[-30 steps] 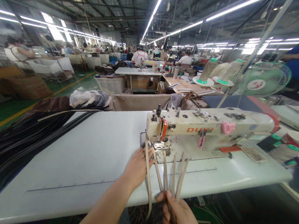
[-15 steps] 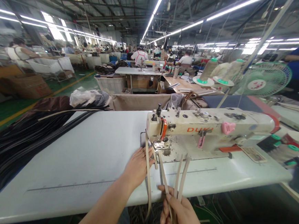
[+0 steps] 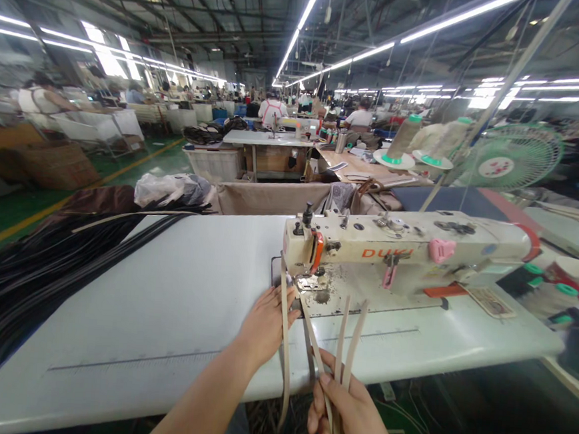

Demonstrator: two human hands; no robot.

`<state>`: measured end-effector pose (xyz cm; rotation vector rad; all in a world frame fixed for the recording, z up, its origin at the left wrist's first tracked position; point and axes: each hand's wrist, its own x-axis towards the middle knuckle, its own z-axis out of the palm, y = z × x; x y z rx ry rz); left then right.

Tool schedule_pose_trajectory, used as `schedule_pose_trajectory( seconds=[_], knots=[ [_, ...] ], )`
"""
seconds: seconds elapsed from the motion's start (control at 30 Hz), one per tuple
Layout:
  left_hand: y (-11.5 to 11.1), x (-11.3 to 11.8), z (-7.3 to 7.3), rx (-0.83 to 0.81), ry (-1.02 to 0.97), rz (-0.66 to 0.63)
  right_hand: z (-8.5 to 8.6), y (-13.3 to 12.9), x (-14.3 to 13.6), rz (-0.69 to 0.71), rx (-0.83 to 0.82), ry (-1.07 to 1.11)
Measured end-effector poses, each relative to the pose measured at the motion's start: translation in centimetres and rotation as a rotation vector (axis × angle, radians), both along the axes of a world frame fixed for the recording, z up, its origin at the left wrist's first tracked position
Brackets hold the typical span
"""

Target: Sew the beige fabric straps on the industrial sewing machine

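Note:
My left hand (image 3: 267, 323) lies flat on the white sewing table beside the needle area, fingers stretched towards the presser foot (image 3: 309, 283). Over its back runs a narrow beige strip (image 3: 285, 350), which hangs from the sewing machine's head down past the table edge. My right hand (image 3: 349, 405) is closed around several beige strips (image 3: 354, 342) at the front edge. One of these strips (image 3: 312, 331) slants up to the presser foot, close to my left fingertips; two others stick up loose. The sewing machine (image 3: 407, 253) is cream with orange lettering.
A heap of black strips (image 3: 7, 295) covers the table's left side. Behind the machine stand thread cones (image 3: 403, 142) and a green fan (image 3: 512, 157). A beige cloth-lined bin (image 3: 271, 197) borders the table's far edge. Other people work at distant tables.
My right hand's slanting strip has shifted left and up, with its far end now at the presser foot. A short strip end beside my left fingers no longer shows. The blue-clad person has left the right edge.

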<state>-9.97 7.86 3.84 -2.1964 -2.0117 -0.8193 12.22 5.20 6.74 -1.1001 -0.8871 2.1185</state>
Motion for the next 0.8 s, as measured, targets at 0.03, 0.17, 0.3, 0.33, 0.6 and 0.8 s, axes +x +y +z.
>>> schedule_pose_trajectory(
  seconds=[0.03, 0.17, 0.3, 0.33, 0.6, 0.8],
  knots=[
    [0.0, 0.0, 0.0, -0.003, 0.003, -0.004, 0.3, 0.0, -0.1, -0.002, -0.001, -0.003],
    [0.0, -0.1, 0.0, -0.006, 0.004, -0.005, 1.4, -0.2, -0.5, -0.011, -0.007, -0.019],
    [0.0, 0.0, 0.0, -0.010, -0.004, 0.007, 1.9, -0.1, -0.8, 0.004, -0.023, -0.017],
    [-0.1, 0.0, 0.0, -0.011, -0.007, 0.008, 1.9, -0.1, -0.9, 0.006, -0.027, -0.016],
    [-0.2, 0.1, 0.2, 0.006, -0.035, 0.003, 2.2, 0.7, -1.9, -0.003, -0.019, -0.029],
    [-0.1, -0.1, 0.6, 0.011, -0.035, 0.000, 1.9, 1.4, -2.5, 0.003, -0.045, -0.019]
  ],
)
